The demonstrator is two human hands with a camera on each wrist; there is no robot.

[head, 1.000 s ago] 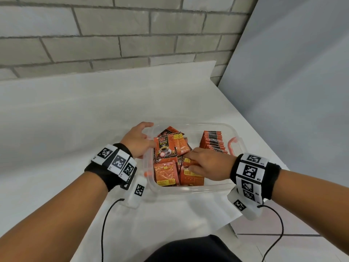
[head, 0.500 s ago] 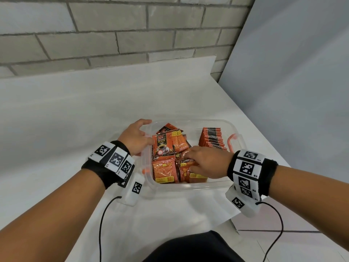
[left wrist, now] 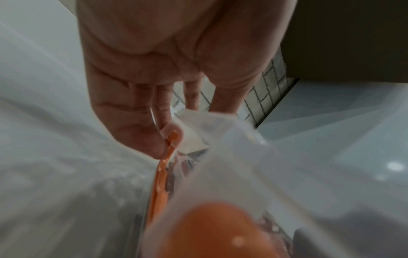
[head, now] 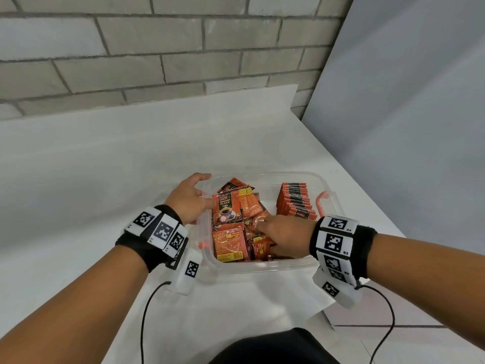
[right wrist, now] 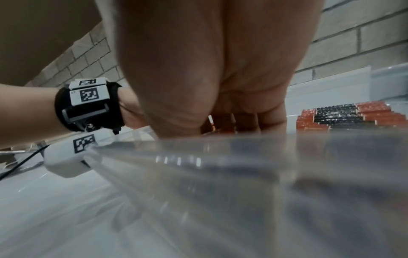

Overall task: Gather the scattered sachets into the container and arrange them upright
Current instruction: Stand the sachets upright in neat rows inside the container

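The right hand (head: 284, 236) reaches down into the clear plastic container (head: 265, 266), its fingers (head: 262, 223) buried among the loose orange coffee sachets (head: 244, 222); the head view hides the fingertips and the right wrist view shows only the palm, so I cannot tell whether it pinches a packet or just pushes them. Compared with a second ago this hand has slid a little farther into the heap, toward its middle, and the packets under it lie differently. The left hand (head: 190, 199) keeps steadying the container's left wall, fingers straight along the outside by the orange clip (left wrist: 164, 164), thumb over the rim.

Outward from the hands, no sachets show on the white table (head: 105, 179): gathering looks finished. A neat upright row of sachets (head: 295, 202) stands at the container's right end, while the left heap lies flat and jumbled. The step in hand seems to be collecting the flat ones to stand them beside that row.
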